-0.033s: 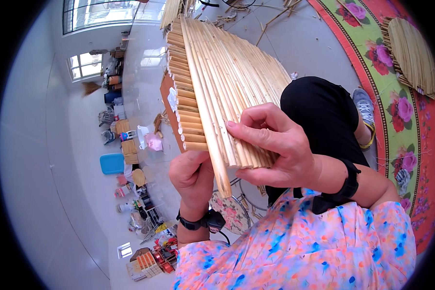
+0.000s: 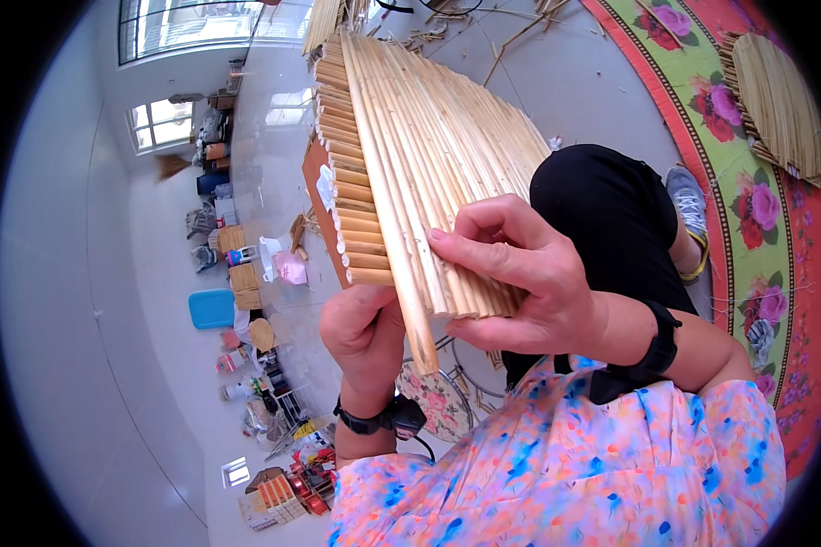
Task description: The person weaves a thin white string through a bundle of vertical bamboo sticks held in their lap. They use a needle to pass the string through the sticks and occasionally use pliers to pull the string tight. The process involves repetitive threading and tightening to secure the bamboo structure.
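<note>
A panel of pale dry stalks (image 2: 456, 137) stretches out in front of me, one layer laid lengthwise over a crosswise layer. Cut ends of the crosswise stalks (image 2: 354, 202) stick out along its left side. One thicker stalk (image 2: 410, 314) juts past the near edge. Over the near right corner, my right hand (image 2: 529, 273) is closed on the panel, thumb and fingers pressing the stalks. My left hand (image 2: 360, 333) is curled closed below the near left corner. Its fingertips are hidden behind the jutting stalk and panel, so what they hold cannot be made out.
A brown board (image 2: 317, 187) shows under the panel's left side. My bent knee (image 2: 602, 201) is beside the panel. A floral-topped round stool (image 2: 433, 401) stands below. Right, another stalk panel (image 2: 780, 105) lies on a flowered mat (image 2: 716, 118). Stalk scraps litter the far floor.
</note>
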The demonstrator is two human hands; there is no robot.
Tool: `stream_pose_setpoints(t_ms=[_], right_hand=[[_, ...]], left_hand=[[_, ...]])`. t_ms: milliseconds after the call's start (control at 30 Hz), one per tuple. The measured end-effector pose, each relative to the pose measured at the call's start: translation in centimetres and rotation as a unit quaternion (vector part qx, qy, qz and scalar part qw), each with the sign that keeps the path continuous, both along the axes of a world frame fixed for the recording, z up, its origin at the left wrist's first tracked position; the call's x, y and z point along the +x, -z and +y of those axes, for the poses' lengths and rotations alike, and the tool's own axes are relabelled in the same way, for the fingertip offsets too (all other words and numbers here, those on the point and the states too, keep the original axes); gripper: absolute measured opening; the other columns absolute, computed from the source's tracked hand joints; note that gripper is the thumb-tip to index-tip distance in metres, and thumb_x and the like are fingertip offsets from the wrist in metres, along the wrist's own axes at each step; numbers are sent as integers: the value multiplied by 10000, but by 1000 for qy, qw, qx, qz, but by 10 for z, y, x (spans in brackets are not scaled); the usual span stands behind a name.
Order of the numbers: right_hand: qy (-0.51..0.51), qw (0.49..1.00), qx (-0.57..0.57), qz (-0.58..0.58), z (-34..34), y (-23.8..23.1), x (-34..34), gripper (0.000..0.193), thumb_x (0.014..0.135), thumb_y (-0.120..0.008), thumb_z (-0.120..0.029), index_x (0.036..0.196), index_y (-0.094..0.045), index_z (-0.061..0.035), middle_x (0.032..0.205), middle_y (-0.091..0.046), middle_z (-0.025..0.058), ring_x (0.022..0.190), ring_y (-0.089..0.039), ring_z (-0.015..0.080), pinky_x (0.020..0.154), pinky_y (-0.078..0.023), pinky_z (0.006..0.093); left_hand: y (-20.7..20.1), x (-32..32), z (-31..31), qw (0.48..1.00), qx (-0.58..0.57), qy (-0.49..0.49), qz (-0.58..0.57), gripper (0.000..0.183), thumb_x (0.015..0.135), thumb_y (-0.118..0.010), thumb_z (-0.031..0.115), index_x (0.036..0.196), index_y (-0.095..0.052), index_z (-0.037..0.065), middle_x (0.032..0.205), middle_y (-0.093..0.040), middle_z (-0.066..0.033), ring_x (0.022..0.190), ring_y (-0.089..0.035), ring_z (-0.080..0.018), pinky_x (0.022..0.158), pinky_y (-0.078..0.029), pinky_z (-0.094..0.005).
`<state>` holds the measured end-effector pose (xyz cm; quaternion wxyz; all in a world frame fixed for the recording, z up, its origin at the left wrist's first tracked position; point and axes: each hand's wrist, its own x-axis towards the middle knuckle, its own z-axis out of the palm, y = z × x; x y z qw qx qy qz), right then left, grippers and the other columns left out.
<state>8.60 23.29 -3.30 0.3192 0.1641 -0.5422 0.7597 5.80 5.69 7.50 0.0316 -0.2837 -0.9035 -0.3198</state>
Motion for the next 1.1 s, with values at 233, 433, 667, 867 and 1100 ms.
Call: stream_pose_setpoints(t_ms=[233, 433, 667, 867, 1100], right_hand=[[14, 999, 31, -8, 4, -1, 1, 593, 703, -833, -183, 1234, -635, -5, 1069, -548, 123, 906, -588, 225, 754, -518, 312], [29, 999, 23, 6, 1, -1, 0, 585, 707, -828, -164, 1231, -629, 2, 1066, -544, 132, 902, -592, 245, 741, -528, 320], [27, 999, 21, 2, -4, 1, 2, 614, 707, -819, -184, 1258, -623, 6, 1100, -542, 132, 908, -582, 218, 757, -502, 310], [31, 999, 21, 8, -5, 0, 0, 619, 701, -817, -172, 1260, -621, 8, 1099, -546, 135, 904, -587, 220, 755, -504, 312], [32, 999, 31, 1, 1, -5, 2, 598, 691, -828, -148, 1225, -618, 19, 1062, -553, 144, 889, -596, 264, 727, -528, 325]], left_hand=[[-15, 8, 8, 996, -42, -43, -58, 62, 855, -617, -60, 894, -639, -16, 734, -664, -103, 651, -651, -162, 590, -474, -266], [-11, 2, 10, 996, -85, -18, 27, 29, 863, -625, -43, 873, -631, -16, 728, -659, -92, 593, -616, -136, 543, -446, -248], [-9, 2, 10, 997, -62, -6, 36, 23, 856, -636, -30, 867, -641, -9, 733, -665, -96, 595, -626, -145, 554, -468, -257], [-8, -1, 9, 994, -87, 8, 60, 320, 921, -650, 275, 1018, -659, -30, 853, -714, -83, 761, -680, -149, 659, -507, -287], [-17, -1, 8, 992, -124, 8, 18, 334, 892, -681, 245, 1089, -647, -22, 934, -718, -135, 829, -705, -220, 722, -524, -317]])
